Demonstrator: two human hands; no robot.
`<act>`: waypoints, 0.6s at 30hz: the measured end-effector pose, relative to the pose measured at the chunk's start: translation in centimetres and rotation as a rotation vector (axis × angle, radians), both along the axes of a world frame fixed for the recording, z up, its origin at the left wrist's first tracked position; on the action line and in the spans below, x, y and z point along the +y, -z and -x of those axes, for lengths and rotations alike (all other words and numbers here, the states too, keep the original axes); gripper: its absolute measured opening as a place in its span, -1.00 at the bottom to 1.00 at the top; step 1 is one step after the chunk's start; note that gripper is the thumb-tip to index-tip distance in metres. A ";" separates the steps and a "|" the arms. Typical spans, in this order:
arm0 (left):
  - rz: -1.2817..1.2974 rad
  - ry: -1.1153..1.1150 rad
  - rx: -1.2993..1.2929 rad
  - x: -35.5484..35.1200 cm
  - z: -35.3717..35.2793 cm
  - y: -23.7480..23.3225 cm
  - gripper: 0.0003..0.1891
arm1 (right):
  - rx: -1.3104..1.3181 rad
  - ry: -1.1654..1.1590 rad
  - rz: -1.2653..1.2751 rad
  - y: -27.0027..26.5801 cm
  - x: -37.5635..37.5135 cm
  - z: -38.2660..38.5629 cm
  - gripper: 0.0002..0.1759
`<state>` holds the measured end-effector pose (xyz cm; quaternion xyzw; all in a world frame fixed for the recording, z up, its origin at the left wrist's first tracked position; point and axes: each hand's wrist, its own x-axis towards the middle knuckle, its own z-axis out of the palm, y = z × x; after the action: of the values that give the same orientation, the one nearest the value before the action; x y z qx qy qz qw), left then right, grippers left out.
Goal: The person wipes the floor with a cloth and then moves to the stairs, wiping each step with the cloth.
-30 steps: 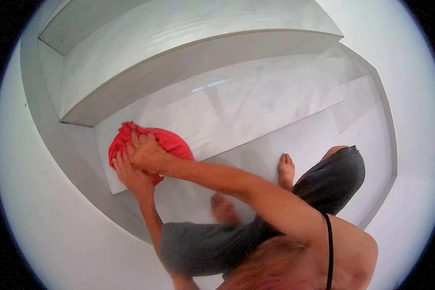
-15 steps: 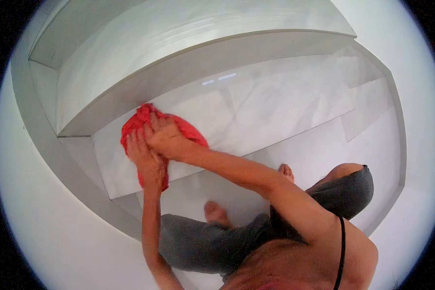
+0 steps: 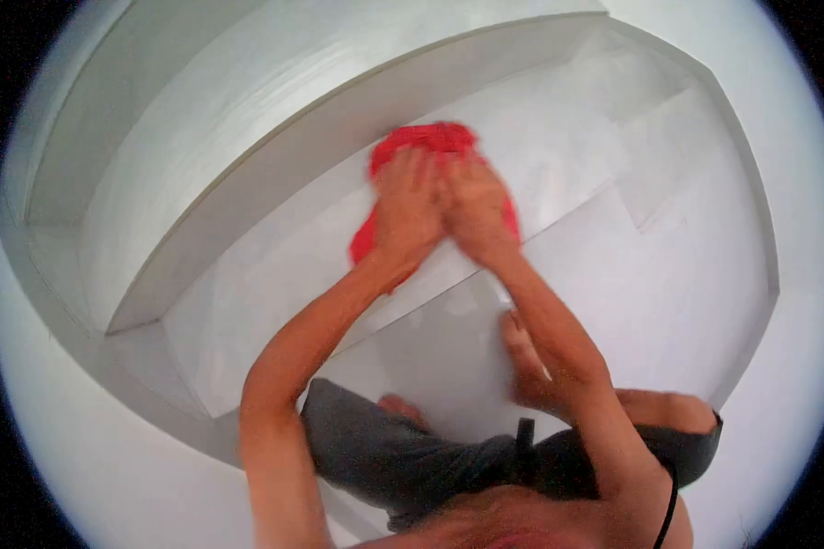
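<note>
1. Your left hand (image 3: 410,203) lies palm down on a red cloth (image 3: 435,137), its fingers stretched out toward the back edge of the stair tread (image 3: 265,284).
2. Your right hand (image 3: 474,203) rests on the same cloth just beside it, also flat, with fingers extended; the two hands touch along their thumb sides. Blur hides whether any fingertip pinches the fabric.
3. The cloth sits about midway along the tread, well apart from its front left corner. Its far side bunches up beyond your fingers, near the back edge; its near right end comes down to about the front edge.
4. Behind the tread you have a curved riser (image 3: 339,137), with the upper step (image 3: 238,128) above it.
5. Below the front edge you have the lower surface (image 3: 430,348). Your right foot (image 3: 526,366) is bare on it, near your right forearm; your left foot (image 3: 403,407) is mostly hidden by your dark grey shorts (image 3: 384,448).
6. A black strap (image 3: 668,512) hangs by your right upper arm.
</note>
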<state>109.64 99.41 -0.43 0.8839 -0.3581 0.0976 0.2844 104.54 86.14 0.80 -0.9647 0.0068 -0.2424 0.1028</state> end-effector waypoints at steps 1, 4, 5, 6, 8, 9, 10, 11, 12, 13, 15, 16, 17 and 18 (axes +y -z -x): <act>0.067 0.065 -0.057 -2.2 -1.0 0.9 -0.46 | 0.039 0.068 -0.011 0.4 -1.6 0.2 -0.75; 0.034 0.141 -0.070 -5.6 -1.4 -0.6 -0.48 | 0.039 0.182 -0.302 -2.0 -3.7 0.6 -0.70; 0.045 0.149 -0.191 -5.4 -1.8 -0.2 -0.46 | -0.025 0.165 -0.191 0.0 -4.8 -0.3 -0.69; 0.059 0.178 -0.168 -4.8 -2.6 0.1 -0.45 | 0.003 0.209 -0.139 0.3 -4.4 -1.4 -0.72; 0.070 0.238 -0.156 -6.3 0.7 -2.2 -0.43 | 0.021 0.294 -0.052 -1.9 -6.0 2.0 -0.76; -0.003 0.259 -0.153 -5.5 1.9 -3.3 -0.42 | -0.060 0.263 -0.026 -2.6 -5.5 2.9 -0.75; 0.012 0.242 -0.157 -5.3 2.2 -3.4 -0.42 | -0.080 0.241 -0.017 -3.1 -5.1 3.2 -0.75; 0.029 0.230 -0.151 -5.9 2.5 -2.7 -0.41 | -0.090 0.222 -0.005 -3.1 -5.3 3.6 -0.75; 0.041 0.221 -0.137 -6.4 2.8 -2.5 -0.41 | -0.093 0.206 0.001 -2.4 -6.1 3.8 -0.74; 0.039 0.199 -0.111 -6.9 3.0 -2.4 -0.41 | -0.128 0.171 0.005 -1.5 -6.9 3.6 -0.72; -0.014 0.153 -0.097 -7.8 3.8 -3.4 -0.42 | -0.134 0.127 -0.039 -0.9 -8.8 3.4 -0.72; -0.010 0.124 -0.096 -8.8 4.4 -4.1 -0.43 | -0.132 0.110 -0.040 -1.9 -9.5 3.6 -0.72; -0.020 0.084 -0.106 -8.8 5.1 -5.0 -0.43 | -0.142 0.097 -0.047 -3.0 -9.5 3.8 -0.68; -0.028 0.044 -0.101 -9.2 6.4 -5.8 -0.44 | -0.160 0.044 -0.044 -2.9 -10.3 4.4 -0.66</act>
<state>103.22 90.20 5.42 0.8737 -0.3925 0.1311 0.2557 100.19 75.82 3.69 -0.9395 0.0250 -0.3204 0.1187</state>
